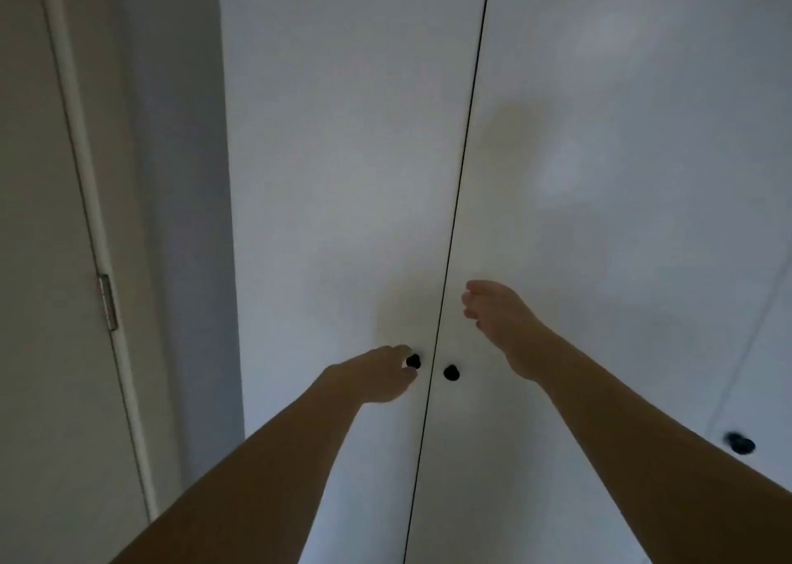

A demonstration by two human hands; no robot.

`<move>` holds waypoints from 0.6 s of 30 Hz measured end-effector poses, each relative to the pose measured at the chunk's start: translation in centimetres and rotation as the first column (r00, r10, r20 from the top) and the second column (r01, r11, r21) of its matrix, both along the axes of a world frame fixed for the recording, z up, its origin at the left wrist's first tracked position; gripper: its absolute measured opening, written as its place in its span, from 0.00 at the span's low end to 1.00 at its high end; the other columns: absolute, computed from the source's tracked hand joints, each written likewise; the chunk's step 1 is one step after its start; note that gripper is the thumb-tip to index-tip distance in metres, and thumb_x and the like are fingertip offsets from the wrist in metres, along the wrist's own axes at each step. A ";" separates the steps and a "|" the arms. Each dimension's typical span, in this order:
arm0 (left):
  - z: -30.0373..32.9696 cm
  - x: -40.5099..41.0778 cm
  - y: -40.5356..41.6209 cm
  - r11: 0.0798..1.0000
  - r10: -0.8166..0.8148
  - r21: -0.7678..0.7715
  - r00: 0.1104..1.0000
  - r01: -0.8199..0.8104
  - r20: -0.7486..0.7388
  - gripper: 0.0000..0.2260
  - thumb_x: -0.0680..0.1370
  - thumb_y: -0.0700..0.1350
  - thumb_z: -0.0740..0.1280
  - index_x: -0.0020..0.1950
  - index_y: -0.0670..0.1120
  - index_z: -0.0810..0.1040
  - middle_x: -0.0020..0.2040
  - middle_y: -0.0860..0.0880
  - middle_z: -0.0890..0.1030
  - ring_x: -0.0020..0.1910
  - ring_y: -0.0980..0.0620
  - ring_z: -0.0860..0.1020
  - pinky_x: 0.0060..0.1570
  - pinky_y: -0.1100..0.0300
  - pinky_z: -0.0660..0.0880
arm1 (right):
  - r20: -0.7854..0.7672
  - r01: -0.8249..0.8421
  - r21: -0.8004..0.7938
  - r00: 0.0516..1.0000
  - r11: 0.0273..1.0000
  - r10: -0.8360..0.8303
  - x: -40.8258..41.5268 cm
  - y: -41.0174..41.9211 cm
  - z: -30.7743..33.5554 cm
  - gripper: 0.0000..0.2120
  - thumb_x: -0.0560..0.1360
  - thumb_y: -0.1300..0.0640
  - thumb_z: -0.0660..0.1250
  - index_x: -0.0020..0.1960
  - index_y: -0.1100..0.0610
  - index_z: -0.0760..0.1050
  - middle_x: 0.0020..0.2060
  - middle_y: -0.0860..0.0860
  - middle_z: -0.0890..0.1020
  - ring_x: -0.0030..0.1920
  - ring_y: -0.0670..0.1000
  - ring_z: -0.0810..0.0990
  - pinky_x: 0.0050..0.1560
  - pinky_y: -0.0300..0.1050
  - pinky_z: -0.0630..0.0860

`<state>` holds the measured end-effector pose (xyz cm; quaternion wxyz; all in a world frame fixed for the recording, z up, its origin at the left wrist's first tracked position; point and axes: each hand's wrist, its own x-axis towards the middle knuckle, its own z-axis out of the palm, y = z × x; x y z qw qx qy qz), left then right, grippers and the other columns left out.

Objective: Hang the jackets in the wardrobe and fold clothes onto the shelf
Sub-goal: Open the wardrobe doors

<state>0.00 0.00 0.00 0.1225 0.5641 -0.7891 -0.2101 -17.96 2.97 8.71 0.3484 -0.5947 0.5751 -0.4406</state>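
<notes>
Two white wardrobe doors (343, 177) stand closed, meeting at a thin dark seam, each with a small black knob beside it. At the left knob (413, 361) the left hand (373, 375) has its fingertips curled — whether the grip has closed on it I cannot tell. Above the right knob (451, 372), the right hand (501, 319) hangs with fingers loosely bent, holding nothing. A third knob (739, 442) shows far right — blurred.
</notes>
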 end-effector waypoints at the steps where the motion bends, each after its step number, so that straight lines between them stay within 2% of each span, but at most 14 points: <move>1: -0.5 -0.9 -0.9 1.000 0.004 0.006 1.000 -0.004 0.000 0.22 0.84 0.51 0.55 0.77 0.48 0.61 0.74 0.44 0.67 0.70 0.46 0.69 0.65 0.54 0.66 | -0.002 -0.015 -0.004 1.000 1.000 0.015 -0.2 -1.2 -0.5 0.20 0.81 0.57 0.59 0.73 0.57 0.66 0.65 0.54 0.74 0.63 0.54 0.73 0.61 0.47 0.68; 3: -1.4 -1.9 -2.0 1.000 0.020 0.003 1.000 -0.020 0.007 0.22 0.83 0.51 0.56 0.76 0.48 0.62 0.73 0.45 0.68 0.69 0.46 0.70 0.65 0.53 0.68 | -0.041 -0.036 -0.042 0.999 0.999 0.034 -0.5 -2.3 -1.3 0.20 0.81 0.56 0.59 0.73 0.56 0.66 0.65 0.53 0.73 0.62 0.51 0.73 0.60 0.45 0.66; 7: -4.2 -3.1 -4.2 0.997 0.069 0.037 0.996 -0.067 -0.050 0.22 0.83 0.49 0.57 0.77 0.52 0.59 0.74 0.46 0.68 0.70 0.45 0.70 0.67 0.50 0.68 | -0.015 -0.049 -0.063 0.999 0.997 0.048 -1.0 -5.1 -3.4 0.19 0.81 0.55 0.59 0.72 0.54 0.67 0.65 0.49 0.73 0.62 0.48 0.72 0.64 0.46 0.66; 9: -5.3 -3.3 -4.5 0.996 0.082 -0.040 0.996 -0.081 0.036 0.22 0.82 0.48 0.57 0.76 0.55 0.59 0.73 0.47 0.69 0.68 0.44 0.71 0.67 0.48 0.68 | 0.004 -0.033 -0.074 0.999 0.997 0.034 -0.8 -6.0 -3.9 0.19 0.81 0.55 0.59 0.71 0.54 0.68 0.61 0.48 0.75 0.57 0.46 0.73 0.60 0.43 0.66; 12: -5.8 -4.0 -4.7 0.950 0.170 -0.287 0.974 -0.122 0.148 0.16 0.81 0.46 0.57 0.69 0.52 0.67 0.66 0.48 0.73 0.60 0.45 0.74 0.59 0.49 0.68 | -0.012 -0.013 -0.108 1.000 0.994 0.012 -0.2 -6.7 -3.9 0.18 0.81 0.56 0.59 0.70 0.54 0.69 0.57 0.48 0.77 0.52 0.45 0.75 0.54 0.40 0.68; 15: -6.0 -5.0 -4.1 0.904 0.208 -0.396 0.975 -0.160 0.080 0.12 0.80 0.43 0.57 0.63 0.47 0.72 0.60 0.48 0.74 0.55 0.45 0.75 0.54 0.52 0.70 | -0.006 0.001 -0.159 1.000 0.987 -0.002 1.0 -6.3 -3.0 0.17 0.82 0.55 0.58 0.69 0.55 0.69 0.49 0.45 0.77 0.45 0.43 0.75 0.42 0.34 0.72; 18: -6.5 -4.6 -2.4 0.887 0.213 -0.427 0.976 -0.176 0.041 0.10 0.80 0.44 0.57 0.58 0.45 0.73 0.55 0.47 0.75 0.48 0.44 0.78 0.50 0.52 0.73 | -0.052 -0.029 -0.194 0.998 0.980 0.020 2.1 -4.9 -2.5 0.18 0.82 0.53 0.57 0.71 0.54 0.67 0.43 0.42 0.74 0.39 0.41 0.74 0.35 0.36 0.70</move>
